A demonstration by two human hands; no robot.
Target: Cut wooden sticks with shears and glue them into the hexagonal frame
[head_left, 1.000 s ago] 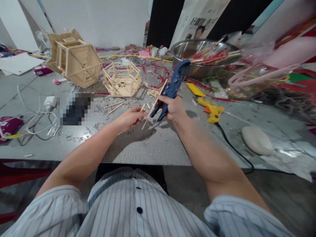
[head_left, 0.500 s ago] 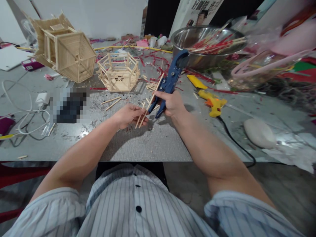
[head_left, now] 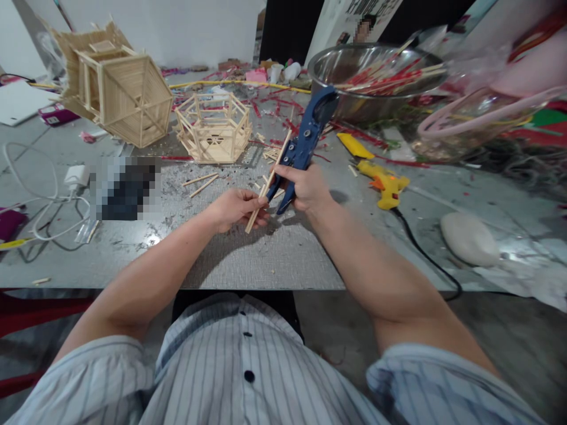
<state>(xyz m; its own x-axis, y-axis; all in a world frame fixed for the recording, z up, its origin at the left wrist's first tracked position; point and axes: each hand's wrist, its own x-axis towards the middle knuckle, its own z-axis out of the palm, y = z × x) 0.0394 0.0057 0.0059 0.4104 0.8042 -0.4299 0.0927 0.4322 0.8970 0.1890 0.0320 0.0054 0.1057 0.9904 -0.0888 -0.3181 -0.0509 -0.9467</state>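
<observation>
Pinching two thin sticks [head_left: 253, 218] side by side, the left hand [head_left: 237, 209] is in the middle of the picture, its thumb pressed on top – the low ends poke out under it. One stick is longer and goes up to the right hand [head_left: 310, 188], by its thumb. That hand is just right of the middle, wrapped around a big blue cutter [head_left: 306, 139] that tilts up and to the right; I can't tell how all its fingers sit, as some are hidden.

Two loose sticks [head_left: 204, 184] lie on the gray table [head_left: 274, 262], left of the hands. A small stick frame [head_left: 212, 154] stands above them, and a bigger stick house [head_left: 137, 100] sits at the upper left. On the right is a yellow glue gun [head_left: 390, 188] – a shiny metal bowl [head_left: 325, 88] is at the upper right.
</observation>
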